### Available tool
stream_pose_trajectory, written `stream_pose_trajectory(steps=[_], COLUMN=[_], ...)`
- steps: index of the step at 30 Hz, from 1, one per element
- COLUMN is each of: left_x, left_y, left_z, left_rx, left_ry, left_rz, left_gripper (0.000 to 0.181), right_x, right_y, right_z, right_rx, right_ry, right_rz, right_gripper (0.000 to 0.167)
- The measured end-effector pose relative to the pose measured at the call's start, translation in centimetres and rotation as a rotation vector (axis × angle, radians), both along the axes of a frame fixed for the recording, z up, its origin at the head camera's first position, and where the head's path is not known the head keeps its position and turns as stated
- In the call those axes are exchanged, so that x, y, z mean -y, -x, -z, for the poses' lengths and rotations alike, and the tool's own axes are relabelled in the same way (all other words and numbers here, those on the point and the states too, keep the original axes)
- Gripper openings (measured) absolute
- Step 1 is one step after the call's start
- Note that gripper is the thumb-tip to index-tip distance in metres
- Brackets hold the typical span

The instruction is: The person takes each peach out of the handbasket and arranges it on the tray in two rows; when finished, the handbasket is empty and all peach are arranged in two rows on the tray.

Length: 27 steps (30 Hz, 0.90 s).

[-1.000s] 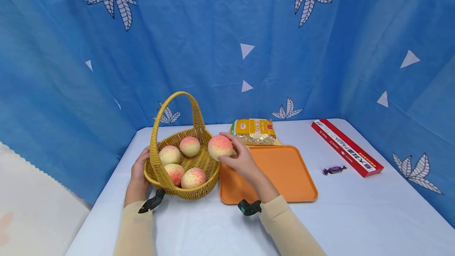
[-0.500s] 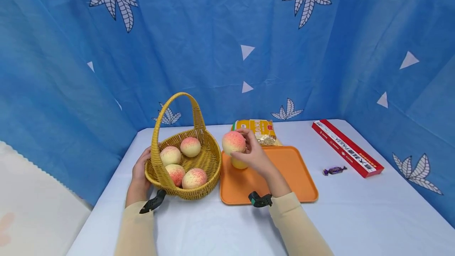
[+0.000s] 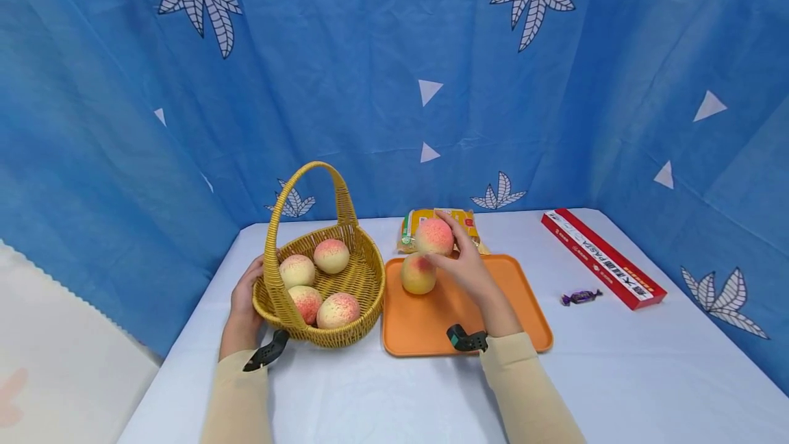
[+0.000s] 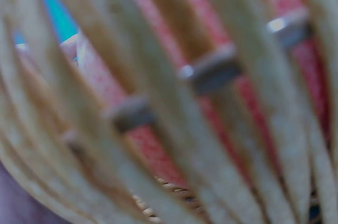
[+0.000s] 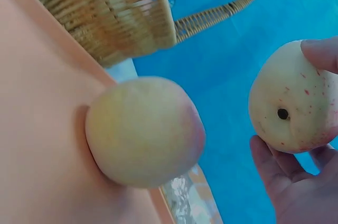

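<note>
In the head view my left hand [image 3: 246, 293] holds the left side of a yellow wicker basket [image 3: 370, 307]; its fingertips are partly hidden behind the basket's handle. Several peaches [image 3: 331, 256] lie inside. My right hand [image 3: 465, 266] grips a pink-topped peach [image 3: 434, 236] between thumb and fingers, above the far part of an orange tray [image 3: 468, 334]. On the tray, just below the held peach, sits another peach [image 3: 419, 276]. The right wrist view shows the held peach [image 5: 288, 102] with its dark stem pit, apart from the tray's peach [image 5: 142, 134].
Behind the tray lies a yellow bag of grain [image 3: 408, 231]. To the right are a wrapped purple candy [image 3: 581, 297] and a long red pasta box [image 3: 604, 259]. A blue curtain [image 3: 394, 88] hangs behind the white table [image 3: 345, 396].
My right hand has carried the peach rightward from the basket's right rim to over the tray, uncovering the peach that sits there. The left hand has stayed at the basket.
</note>
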<state>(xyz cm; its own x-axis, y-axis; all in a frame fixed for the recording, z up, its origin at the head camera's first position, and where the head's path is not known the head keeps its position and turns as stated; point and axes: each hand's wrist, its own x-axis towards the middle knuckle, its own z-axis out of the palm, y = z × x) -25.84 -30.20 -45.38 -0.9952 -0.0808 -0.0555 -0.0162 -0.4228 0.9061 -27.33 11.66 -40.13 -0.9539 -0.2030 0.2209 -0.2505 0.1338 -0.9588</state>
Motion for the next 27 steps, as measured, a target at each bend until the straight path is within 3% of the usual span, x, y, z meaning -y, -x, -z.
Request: stream_pose_trajectory(steps=[7,18,22,27], left_x=[-0.1,-0.1,-0.1,-0.1], left_y=[0.0,0.0,-0.1,0.0], left_z=[-0.2,-0.1,-0.2,-0.4], left_rx=[0.02,0.003,-0.004,0.024], left_ry=[-0.007,0.015,0.004,0.001], left_rz=[-0.011,0.002,0.005,0.0], left_gripper=[0.035,0.036,0.036,0.037], right_x=[-1.3,-2.3,-2.7,-3.2], right_y=[0.6,1.3,1.5,1.9], right_z=[0.5,2.2,2.6,3.3], right_rx=[0.02,0.079,0.098,0.182], right_ry=[0.027,-0.02,-0.106,-0.245], right_rz=[0.029,0.069,0.095,0.144], right_gripper=[0.079,0.084,0.091,0.092])
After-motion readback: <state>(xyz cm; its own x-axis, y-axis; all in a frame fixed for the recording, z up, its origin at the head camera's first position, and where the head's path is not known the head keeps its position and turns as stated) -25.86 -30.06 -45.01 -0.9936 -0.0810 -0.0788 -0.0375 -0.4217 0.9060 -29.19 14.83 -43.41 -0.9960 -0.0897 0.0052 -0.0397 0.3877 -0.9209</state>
